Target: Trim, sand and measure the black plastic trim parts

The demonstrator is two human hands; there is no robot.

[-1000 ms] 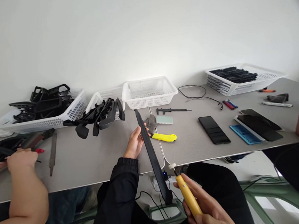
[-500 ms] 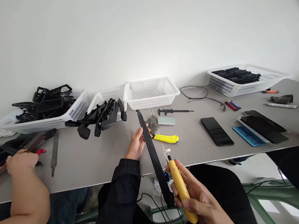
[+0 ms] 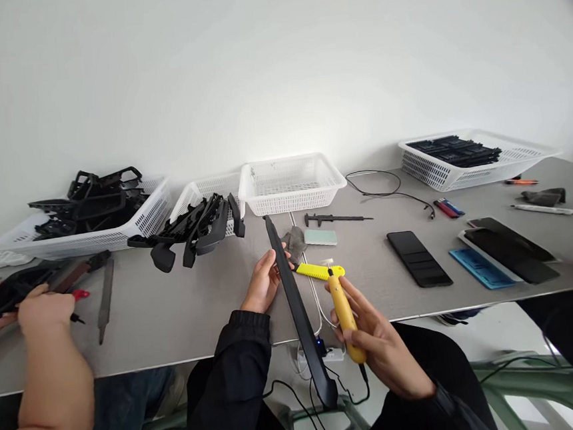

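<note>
Strip [image 3: 297,308] juts past table edge [image 3: 144,368], gap beside yellow tool [image 3: 344,310].

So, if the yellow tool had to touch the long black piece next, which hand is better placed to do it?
Probably the right hand: it holds the yellow tool, beside the long black piece but not touching it. The left hand is busy holding that piece.

Bright, soft light fills the scene, palest on the wall [image 3: 296,100] above the middle basket [image 3: 295,203]. Shadows are faint; the tip of the yellow tool [image 3: 344,314] looks blurred. The sides are stretched, the top-right corner dark.
</note>
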